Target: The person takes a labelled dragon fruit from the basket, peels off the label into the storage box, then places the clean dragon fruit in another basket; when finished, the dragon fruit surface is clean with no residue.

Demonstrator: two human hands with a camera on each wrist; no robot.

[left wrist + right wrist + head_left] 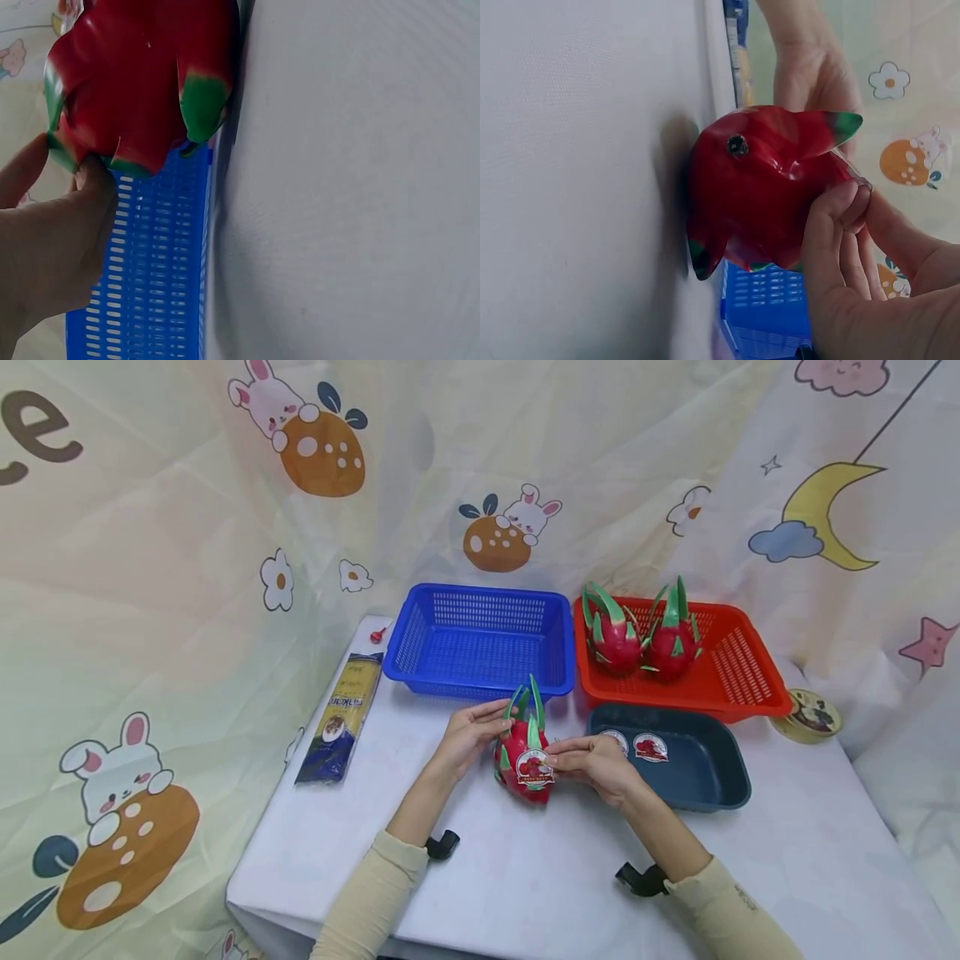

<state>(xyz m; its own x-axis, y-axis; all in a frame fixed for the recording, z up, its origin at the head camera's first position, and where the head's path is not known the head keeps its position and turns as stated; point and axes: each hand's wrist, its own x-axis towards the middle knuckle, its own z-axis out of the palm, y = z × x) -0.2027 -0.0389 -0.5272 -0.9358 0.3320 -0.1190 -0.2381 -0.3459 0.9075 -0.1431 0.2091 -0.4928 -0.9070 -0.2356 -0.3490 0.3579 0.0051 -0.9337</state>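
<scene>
A red dragon fruit (513,745) with green leaf tips stands above the white table, leaves toward the blue basket. My left hand (467,735) grips it on the left side by the leaves; in the left wrist view thumb and fingers hold its green scales. A round sticker (534,772) with a red fruit print lies against the front of the fruit. Its right edge is pinched between the thumb and fingers of my right hand (603,767). The right wrist view shows the fruit's bottom end (750,187), with the sticker mostly hidden by my fingers.
Behind the hands is a blue basket (480,685). The red basket (738,672) holds two more dragon fruits (617,643). Near my right hand, a dark tray (705,752) contains stickers (650,747). A pasta packet (345,714) lies left; a round tin (810,714) stands right.
</scene>
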